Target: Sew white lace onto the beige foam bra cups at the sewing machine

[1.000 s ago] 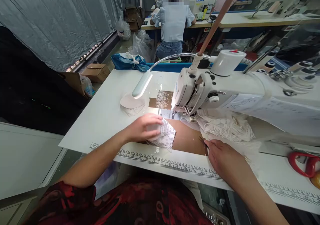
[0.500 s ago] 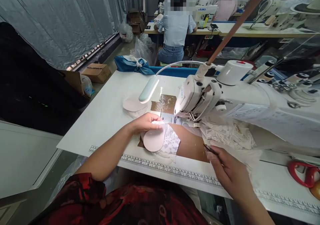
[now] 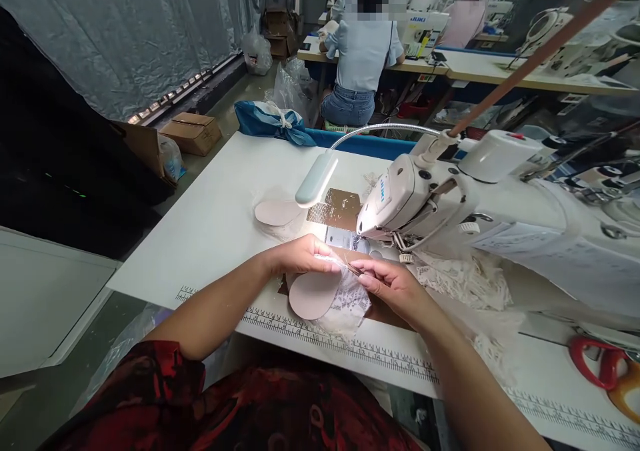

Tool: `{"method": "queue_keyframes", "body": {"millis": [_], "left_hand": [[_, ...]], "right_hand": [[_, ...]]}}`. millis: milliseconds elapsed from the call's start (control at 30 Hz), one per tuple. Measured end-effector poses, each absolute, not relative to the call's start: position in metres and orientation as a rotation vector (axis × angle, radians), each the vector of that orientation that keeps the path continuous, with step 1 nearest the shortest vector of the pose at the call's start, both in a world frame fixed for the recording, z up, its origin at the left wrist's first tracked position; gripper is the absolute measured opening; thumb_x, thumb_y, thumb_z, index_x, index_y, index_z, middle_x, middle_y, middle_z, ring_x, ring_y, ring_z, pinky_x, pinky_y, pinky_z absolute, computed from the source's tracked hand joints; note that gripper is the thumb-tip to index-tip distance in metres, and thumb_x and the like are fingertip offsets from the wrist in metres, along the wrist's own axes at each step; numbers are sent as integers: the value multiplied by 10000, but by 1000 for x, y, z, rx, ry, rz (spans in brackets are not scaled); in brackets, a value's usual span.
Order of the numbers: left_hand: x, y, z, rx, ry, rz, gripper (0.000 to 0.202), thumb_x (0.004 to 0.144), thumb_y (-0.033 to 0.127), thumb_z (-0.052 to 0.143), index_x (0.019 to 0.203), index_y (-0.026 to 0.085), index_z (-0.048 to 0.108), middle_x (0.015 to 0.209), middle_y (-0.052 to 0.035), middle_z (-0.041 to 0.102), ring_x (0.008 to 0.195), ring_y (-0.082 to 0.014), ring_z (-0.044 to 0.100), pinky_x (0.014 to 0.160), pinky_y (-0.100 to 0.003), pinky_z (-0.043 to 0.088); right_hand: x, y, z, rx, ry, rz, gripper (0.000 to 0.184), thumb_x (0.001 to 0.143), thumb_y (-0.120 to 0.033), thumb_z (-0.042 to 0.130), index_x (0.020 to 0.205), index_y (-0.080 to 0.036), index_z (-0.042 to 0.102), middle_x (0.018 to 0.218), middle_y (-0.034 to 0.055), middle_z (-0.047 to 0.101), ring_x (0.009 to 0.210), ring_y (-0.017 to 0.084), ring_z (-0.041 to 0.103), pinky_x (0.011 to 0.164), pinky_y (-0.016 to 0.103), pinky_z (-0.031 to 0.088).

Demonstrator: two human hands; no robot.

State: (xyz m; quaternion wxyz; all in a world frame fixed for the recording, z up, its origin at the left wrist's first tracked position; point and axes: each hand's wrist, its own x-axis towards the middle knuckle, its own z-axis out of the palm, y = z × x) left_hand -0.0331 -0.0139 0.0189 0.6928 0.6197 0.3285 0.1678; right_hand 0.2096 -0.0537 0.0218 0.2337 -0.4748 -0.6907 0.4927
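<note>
My left hand [image 3: 313,254] pinches the upper edge of a white lace piece [image 3: 353,295] with a smooth pale pink bra cup [image 3: 314,295] on it. The piece lies near the table's front edge, just before the sewing machine's needle area [image 3: 357,241]. My right hand [image 3: 387,279] is closed on a small dark pointed tool that looks like thread snips [image 3: 354,269]. Its tip is at the lace edge, right beside my left fingertips. A fine thread seems to show there; whether the blades are apart is too small to tell.
The sewing machine [image 3: 425,197] stands right of the hands, under a lamp [image 3: 316,179]. Another pale cup [image 3: 279,213] lies behind my left forearm. Bunched lace [image 3: 467,281] sits under the machine arm. Red-handled scissors [image 3: 595,364] lie at far right. A person [image 3: 363,54] sits ahead.
My right hand has moved left with the dark tool, from beside the brown patch to the lace edge at my left fingers. The view has shifted slightly.
</note>
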Motion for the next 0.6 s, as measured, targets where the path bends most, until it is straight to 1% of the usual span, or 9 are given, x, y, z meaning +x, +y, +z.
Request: {"method": "queue_keyframes", "body": {"millis": [67,133,267,400,500,533,600], "left_hand": [[-31,-14,17,1408,720,360,366,785,438,683,972,126,725,776,-45,652,685,-135,565,576,-234,431],[-28,-15,15,1411,710,360,367,778,457,684,914,118,726,717,-28,613,637,-115,521,540,-224,396],[-24,-16,16,1413,708,319,394,767,504,677,777,110,700,585,17,474,530,-77,381,470,-220,292],[-22,-16,19,1411,695,293,387,764,504,680,733,118,679,543,34,387,496,-68,294,445,-228,227],[-23,-16,19,1405,724,284,375,768,490,682,693,122,667,535,36,380,489,-65,297,442,-227,223],[-23,-16,17,1400,730,290,364,770,482,683,708,123,676,545,31,410,494,-67,326,448,-224,245],[-23,-16,14,1389,735,302,338,774,465,686,797,129,708,601,11,511,538,-84,424,485,-223,322]], "right_hand": [[207,-53,20,-1277,-1876,1397,347,848,-434,579,1099,-200,636,1029,70,703,896,210,658,795,354,521],[204,-54,19,-1244,-1876,1411,320,846,-428,580,1057,-192,622,974,62,697,836,191,649,743,328,519],[196,-54,22,-1183,-1952,1345,253,868,-392,549,1012,-195,617,988,63,678,879,185,631,769,315,500],[191,-55,26,-1206,-2044,1180,214,875,-367,541,977,-210,645,937,45,682,857,186,623,772,320,484],[191,-57,25,-1245,-2024,1130,198,887,-355,527,924,-220,666,898,28,687,822,177,624,758,310,476],[191,-57,24,-1256,-1998,1128,197,885,-360,531,909,-220,668,892,26,688,823,178,626,763,310,475],[193,-57,18,-1292,-1888,1160,215,876,-389,539,909,-211,655,885,31,688,824,184,631,758,316,481]]}}
